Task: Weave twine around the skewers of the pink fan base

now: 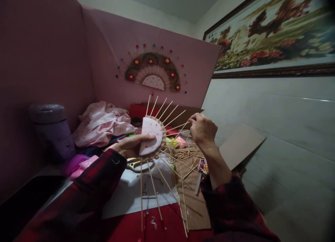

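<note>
My left hand [132, 145] grips a half-round piece covered in white cloth with pink dots [151, 135], its thumb lying across the front. A woven tan cord border [164, 137] runs round the curved edge. Thin wooden sticks [169, 112] fan out from that edge, upward, to the right and downward. My right hand [203, 129] is raised to the right of the piece, its fingers pinched on the end of a thin tan strand [182, 130] that slants down toward the border. Whether the strand is cord or a stick I cannot tell for sure.
Loose sticks [187, 153] lie on brown cardboard [199, 214] below. Scissors [140, 165] rest on white paper [125, 200]. Crumpled dotted cloth [104, 123] and a purple bottle [53, 133] stand at left. A finished-looking flowered fan [150, 62] hangs on the pink board [110, 36].
</note>
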Motion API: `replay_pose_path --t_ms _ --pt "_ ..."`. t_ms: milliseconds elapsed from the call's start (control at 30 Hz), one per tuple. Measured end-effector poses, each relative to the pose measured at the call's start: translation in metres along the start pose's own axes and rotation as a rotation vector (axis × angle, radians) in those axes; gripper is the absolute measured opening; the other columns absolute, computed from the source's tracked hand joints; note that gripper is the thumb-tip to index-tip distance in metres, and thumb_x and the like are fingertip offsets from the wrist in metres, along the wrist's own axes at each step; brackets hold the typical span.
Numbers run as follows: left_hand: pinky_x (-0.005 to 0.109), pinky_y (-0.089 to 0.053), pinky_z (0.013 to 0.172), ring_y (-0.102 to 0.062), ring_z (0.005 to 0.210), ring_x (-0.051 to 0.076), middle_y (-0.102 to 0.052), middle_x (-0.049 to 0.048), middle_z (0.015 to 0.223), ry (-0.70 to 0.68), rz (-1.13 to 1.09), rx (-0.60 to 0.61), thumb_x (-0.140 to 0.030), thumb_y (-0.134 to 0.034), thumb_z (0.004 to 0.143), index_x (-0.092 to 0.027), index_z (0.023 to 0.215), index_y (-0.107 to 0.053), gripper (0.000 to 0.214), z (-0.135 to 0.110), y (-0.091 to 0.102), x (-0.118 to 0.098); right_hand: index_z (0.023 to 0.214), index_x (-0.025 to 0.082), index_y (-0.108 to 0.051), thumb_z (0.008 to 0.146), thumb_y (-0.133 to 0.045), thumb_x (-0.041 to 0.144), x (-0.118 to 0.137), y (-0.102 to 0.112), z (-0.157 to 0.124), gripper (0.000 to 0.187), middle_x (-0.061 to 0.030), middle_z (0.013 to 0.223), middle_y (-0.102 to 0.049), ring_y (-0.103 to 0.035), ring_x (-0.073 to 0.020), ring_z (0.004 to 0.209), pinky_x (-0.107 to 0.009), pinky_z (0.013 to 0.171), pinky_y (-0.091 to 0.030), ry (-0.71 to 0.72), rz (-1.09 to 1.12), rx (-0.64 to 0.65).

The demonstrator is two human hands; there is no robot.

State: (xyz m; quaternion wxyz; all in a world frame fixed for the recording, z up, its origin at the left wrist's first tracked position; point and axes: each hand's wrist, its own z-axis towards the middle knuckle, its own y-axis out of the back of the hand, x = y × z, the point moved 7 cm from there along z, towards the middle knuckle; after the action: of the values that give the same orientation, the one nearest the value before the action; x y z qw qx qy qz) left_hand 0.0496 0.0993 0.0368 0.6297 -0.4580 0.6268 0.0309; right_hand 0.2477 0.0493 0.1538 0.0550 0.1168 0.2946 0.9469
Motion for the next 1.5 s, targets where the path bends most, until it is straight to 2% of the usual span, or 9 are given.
replay_pose_path --t_ms 200,367,500,733,900,1100,1300,1500 --pt "0.033 -0.048 0.073 -0.065 0.067 0.019 -0.069 0.0099 0.077 0.000 -0.028 -0.026 -0.013 -0.066 0.067 -0.009 0.089 -0.059 0.024 0.002 -0.001 0.002 0.077 0.022 -0.061 0.080 -0.050 0.029 -0.004 -0.002 -0.001 0.014 -0.0010 0.079 -0.062 -0.048 -0.0111 0.057 -0.027 0.049 -0.013 -0.026 -0.049 -0.045" --pt "0.034 -0.049 0.069 -0.065 0.066 0.019 -0.069 0.0098 0.075 0.078 -0.005 0.021 -0.015 -0.064 0.070 -0.009 0.085 -0.060 0.017 0.000 -0.007 0.010 0.079 0.022 -0.061 0.081 -0.051 0.030 0.002 -0.004 -0.003 0.013 -0.0003 0.079 -0.062 -0.048 -0.0106 0.058 -0.026 0.050 -0.013 0.042 -0.037 -0.069" --pt "0.032 -0.048 0.070 -0.065 0.069 0.019 -0.069 0.0113 0.078 0.108 0.002 0.062 -0.016 -0.063 0.071 -0.007 0.086 -0.061 0.017 0.000 -0.012 0.013 0.080 0.021 -0.060 0.083 -0.049 0.032 0.003 0.000 -0.004 0.016 -0.0004 0.081 -0.062 -0.047 -0.0103 0.056 -0.026 0.049 -0.011 0.034 -0.056 -0.128" --pt "0.030 -0.048 0.067 -0.065 0.071 0.021 -0.068 0.0151 0.081 0.126 0.053 0.060 -0.020 -0.061 0.073 -0.005 0.089 -0.061 0.023 -0.003 -0.016 0.015 0.078 0.021 -0.060 0.082 -0.049 0.033 0.006 0.000 -0.003 0.017 -0.0001 0.078 -0.061 -0.048 -0.0101 0.057 -0.027 0.049 -0.013 0.073 0.013 -0.106" --pt "0.029 -0.048 0.067 -0.064 0.065 0.019 -0.068 0.0135 0.075 0.102 0.076 0.020 -0.017 -0.062 0.070 -0.005 0.084 -0.061 0.018 -0.004 -0.016 0.013 0.078 0.022 -0.061 0.081 -0.052 0.033 0.007 0.003 -0.002 0.014 -0.0004 0.078 -0.062 -0.048 -0.0107 0.058 -0.027 0.050 -0.014 0.070 0.030 -0.103" --pt "0.037 -0.047 0.074 -0.064 0.069 0.020 -0.068 0.0118 0.080 0.025 0.093 0.014 -0.014 -0.063 0.068 -0.008 0.091 -0.059 0.024 -0.005 -0.016 0.005 0.077 0.021 -0.060 0.080 -0.054 0.031 0.005 0.002 -0.001 0.012 -0.0016 0.078 -0.063 -0.049 -0.0115 0.059 -0.026 0.050 -0.015 0.084 0.050 -0.063" --pt "0.032 -0.047 0.075 -0.064 0.070 0.018 -0.068 0.0105 0.078 -0.024 0.079 0.012 -0.011 -0.061 0.069 -0.008 0.093 -0.058 0.024 -0.005 -0.012 0.002 0.077 0.021 -0.061 0.080 -0.053 0.031 0.005 -0.001 -0.001 0.013 -0.0007 0.079 -0.062 -0.051 -0.0121 0.061 -0.027 0.050 -0.016 0.091 0.067 -0.049" --pt "0.032 -0.048 0.073 -0.064 0.069 0.018 -0.068 0.0103 0.074 -0.028 0.057 0.017 -0.011 -0.061 0.069 -0.007 0.091 -0.057 0.023 -0.003 -0.009 0.001 0.075 0.022 -0.061 0.078 -0.054 0.031 0.004 0.000 0.001 0.011 0.0013 0.079 -0.063 -0.051 -0.0119 0.062 -0.026 0.050 -0.019 0.069 0.123 -0.030"
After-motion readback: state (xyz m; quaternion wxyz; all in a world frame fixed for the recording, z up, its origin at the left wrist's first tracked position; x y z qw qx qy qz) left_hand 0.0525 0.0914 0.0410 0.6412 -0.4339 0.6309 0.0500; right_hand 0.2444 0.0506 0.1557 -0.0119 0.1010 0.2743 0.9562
